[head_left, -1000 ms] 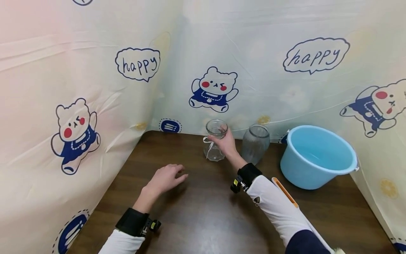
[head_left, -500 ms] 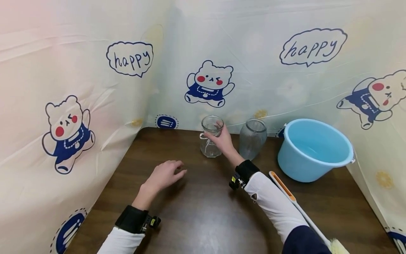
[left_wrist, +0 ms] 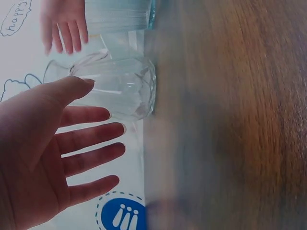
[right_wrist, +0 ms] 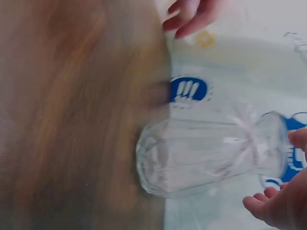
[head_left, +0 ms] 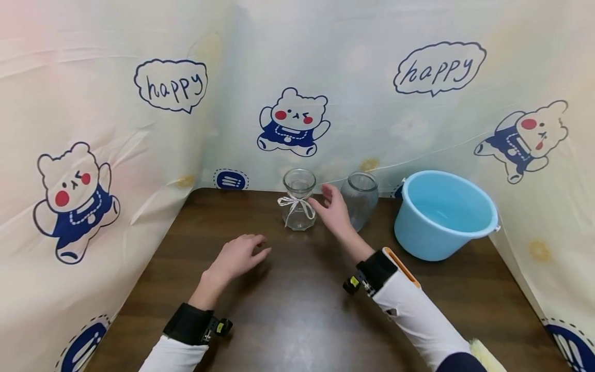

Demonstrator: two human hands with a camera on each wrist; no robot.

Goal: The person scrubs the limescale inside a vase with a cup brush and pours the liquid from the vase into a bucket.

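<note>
A clear glass vase (head_left: 299,217) with a white ribbon bow at its neck stands upright near the table's back edge. Just to its right is my right hand (head_left: 333,211), fingers spread and apart from the glass; the right wrist view shows a gap between the fingertips and the vase (right_wrist: 201,155). Behind that hand stands a second, wider glass jar (head_left: 363,199), partly hidden. My left hand (head_left: 239,256) hovers over the table at the left, its fingers loose and holding nothing. In the left wrist view its fingers (left_wrist: 91,136) appear relaxed and spread.
A light blue bucket (head_left: 429,243) stands at the back right. Partly under the right forearm lies a brush with an orange and white handle (head_left: 403,268) and a pale yellow head (head_left: 485,356). Printed cloth (head_left: 223,124) surrounds the brown table (head_left: 288,310).
My right hand has let go of the ribboned vase and drawn away to its right. The vase stays standing. My left hand has barely moved, while the head view has shifted slightly.
</note>
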